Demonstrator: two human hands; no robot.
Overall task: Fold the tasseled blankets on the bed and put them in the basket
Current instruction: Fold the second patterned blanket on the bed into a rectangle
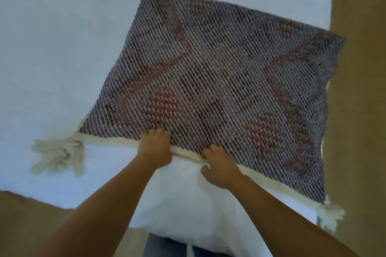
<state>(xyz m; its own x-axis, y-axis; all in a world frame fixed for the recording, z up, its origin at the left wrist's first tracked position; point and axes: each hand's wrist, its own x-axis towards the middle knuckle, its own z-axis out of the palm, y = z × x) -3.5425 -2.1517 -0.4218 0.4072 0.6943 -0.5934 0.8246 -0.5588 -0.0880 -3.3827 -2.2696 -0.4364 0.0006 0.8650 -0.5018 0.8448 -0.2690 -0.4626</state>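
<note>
A woven blanket (219,81) in dark blue and rust with a cream border lies flat across the corner of the white bed (52,48). Cream tassels (60,155) hang from its near left corner and more tassels (330,213) from its near right corner. My left hand (155,148) grips the near cream edge with fingers curled on top of the weave. My right hand (219,166) pinches the same edge just to the right, thumb under the border. No basket is in view.
The bed's corner points toward me, with tan floor (359,110) to the right and at the lower left. My legs in jeans (167,246) stand against the bed's near corner.
</note>
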